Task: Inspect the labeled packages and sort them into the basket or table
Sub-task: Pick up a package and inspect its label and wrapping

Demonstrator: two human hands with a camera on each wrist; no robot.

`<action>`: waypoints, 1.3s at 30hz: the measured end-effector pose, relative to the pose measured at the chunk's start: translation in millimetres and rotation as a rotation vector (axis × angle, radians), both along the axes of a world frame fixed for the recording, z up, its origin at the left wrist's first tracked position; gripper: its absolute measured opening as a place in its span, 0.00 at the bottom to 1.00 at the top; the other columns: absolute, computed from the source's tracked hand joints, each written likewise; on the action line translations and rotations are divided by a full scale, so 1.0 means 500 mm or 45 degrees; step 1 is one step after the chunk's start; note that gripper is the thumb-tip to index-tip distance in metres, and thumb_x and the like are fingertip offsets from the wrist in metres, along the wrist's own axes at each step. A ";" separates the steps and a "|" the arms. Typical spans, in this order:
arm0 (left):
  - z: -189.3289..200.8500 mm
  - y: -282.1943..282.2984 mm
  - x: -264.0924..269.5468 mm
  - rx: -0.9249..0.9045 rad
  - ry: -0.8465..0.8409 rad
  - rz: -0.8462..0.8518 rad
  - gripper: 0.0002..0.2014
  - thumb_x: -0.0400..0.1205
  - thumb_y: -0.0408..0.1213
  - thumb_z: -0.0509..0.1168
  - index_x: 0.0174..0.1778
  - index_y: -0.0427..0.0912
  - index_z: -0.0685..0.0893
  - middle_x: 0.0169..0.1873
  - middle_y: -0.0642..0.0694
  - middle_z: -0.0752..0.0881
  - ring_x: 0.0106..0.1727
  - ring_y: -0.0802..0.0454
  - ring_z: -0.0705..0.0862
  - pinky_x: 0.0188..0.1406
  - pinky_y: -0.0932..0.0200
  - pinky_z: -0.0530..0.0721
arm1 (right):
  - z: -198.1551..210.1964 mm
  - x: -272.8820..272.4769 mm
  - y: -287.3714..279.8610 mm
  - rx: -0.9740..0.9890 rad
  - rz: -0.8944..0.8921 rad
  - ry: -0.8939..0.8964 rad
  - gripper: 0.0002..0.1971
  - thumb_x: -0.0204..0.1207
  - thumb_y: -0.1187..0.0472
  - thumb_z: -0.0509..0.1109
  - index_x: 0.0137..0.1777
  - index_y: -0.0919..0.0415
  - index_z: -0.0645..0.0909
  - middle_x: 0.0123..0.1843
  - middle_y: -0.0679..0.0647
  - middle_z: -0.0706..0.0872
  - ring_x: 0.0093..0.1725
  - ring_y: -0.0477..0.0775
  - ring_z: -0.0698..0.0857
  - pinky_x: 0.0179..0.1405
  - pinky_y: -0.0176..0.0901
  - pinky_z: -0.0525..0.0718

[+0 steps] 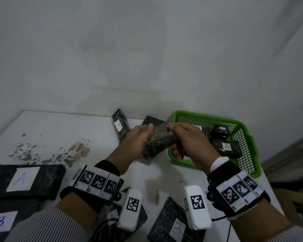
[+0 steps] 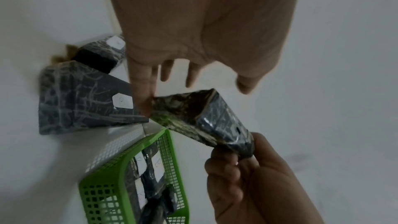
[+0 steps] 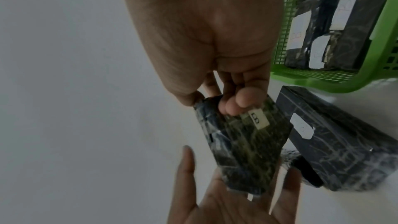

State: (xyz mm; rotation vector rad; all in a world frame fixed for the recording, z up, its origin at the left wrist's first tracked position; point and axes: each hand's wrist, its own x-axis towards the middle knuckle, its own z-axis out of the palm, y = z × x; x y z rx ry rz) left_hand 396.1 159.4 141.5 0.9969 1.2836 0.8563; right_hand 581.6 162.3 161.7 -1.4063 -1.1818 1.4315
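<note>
A dark marbled package (image 1: 157,140) is held above the white table (image 1: 59,130), just left of the green basket (image 1: 206,116). My right hand (image 1: 189,142) grips its right end, fingers curled over the face with a white label (image 3: 258,118) that reads B. My left hand (image 1: 138,140) lies under the other end with straight fingers (image 2: 140,81), one fingertip touching a corner of the package (image 2: 200,118). In the right wrist view the left palm (image 3: 226,207) is spread below the package (image 3: 247,146).
The basket (image 3: 323,81) holds several labelled packages, one marked A (image 1: 227,147). On the table lie an A package (image 1: 120,127) at the back, a B package (image 3: 333,151) near the basket, a large A box (image 1: 24,180) and B packages (image 1: 173,226) in front. A wall rises behind.
</note>
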 end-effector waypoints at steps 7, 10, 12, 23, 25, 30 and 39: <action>-0.029 0.024 0.052 0.059 -0.189 -0.018 0.21 0.89 0.50 0.60 0.66 0.36 0.83 0.58 0.34 0.91 0.61 0.36 0.90 0.62 0.36 0.89 | 0.007 0.060 0.013 0.118 -0.094 -0.093 0.13 0.91 0.59 0.63 0.69 0.58 0.84 0.41 0.54 0.90 0.40 0.53 0.87 0.42 0.45 0.84; -0.045 0.044 0.081 -0.039 -0.349 0.031 0.23 0.91 0.53 0.54 0.69 0.39 0.82 0.58 0.35 0.92 0.60 0.36 0.91 0.56 0.42 0.91 | -0.033 0.143 0.024 0.212 -0.195 -0.750 0.17 0.86 0.47 0.68 0.71 0.50 0.83 0.61 0.56 0.86 0.61 0.56 0.87 0.61 0.52 0.86; -0.058 0.058 0.109 -0.110 -0.413 0.014 0.23 0.92 0.54 0.52 0.71 0.42 0.81 0.59 0.36 0.92 0.59 0.38 0.91 0.50 0.47 0.92 | -0.060 0.192 0.024 0.033 -0.181 -0.814 0.25 0.84 0.41 0.68 0.78 0.47 0.77 0.74 0.57 0.80 0.73 0.61 0.82 0.73 0.61 0.82; -0.096 0.150 0.285 -0.364 -0.138 -0.353 0.24 0.91 0.58 0.49 0.64 0.45 0.81 0.58 0.37 0.90 0.56 0.36 0.91 0.51 0.42 0.91 | -0.124 0.405 0.043 -0.136 -0.562 -0.435 0.15 0.87 0.61 0.71 0.70 0.63 0.84 0.60 0.61 0.91 0.52 0.60 0.90 0.37 0.46 0.86; -0.116 0.168 0.300 -0.077 0.261 -0.477 0.25 0.90 0.59 0.51 0.62 0.42 0.82 0.54 0.39 0.88 0.58 0.38 0.88 0.60 0.38 0.87 | -0.134 0.450 0.049 -0.131 -0.634 -0.613 0.18 0.84 0.61 0.73 0.73 0.63 0.84 0.63 0.62 0.90 0.56 0.64 0.90 0.45 0.57 0.92; -0.175 0.193 0.312 0.345 1.038 -0.943 0.19 0.91 0.50 0.58 0.45 0.42 0.85 0.39 0.46 0.85 0.47 0.44 0.85 0.41 0.55 0.76 | -0.158 0.507 0.053 -0.247 -0.575 -1.021 0.14 0.86 0.59 0.67 0.63 0.67 0.87 0.59 0.66 0.90 0.56 0.71 0.89 0.54 0.67 0.91; -0.201 0.201 0.319 0.358 1.499 -1.272 0.22 0.86 0.54 0.66 0.42 0.36 0.83 0.40 0.41 0.81 0.41 0.48 0.78 0.44 0.56 0.77 | -0.171 0.463 0.050 -0.421 -0.249 -1.460 0.14 0.84 0.70 0.61 0.68 0.69 0.76 0.63 0.70 0.87 0.62 0.72 0.87 0.54 0.53 0.84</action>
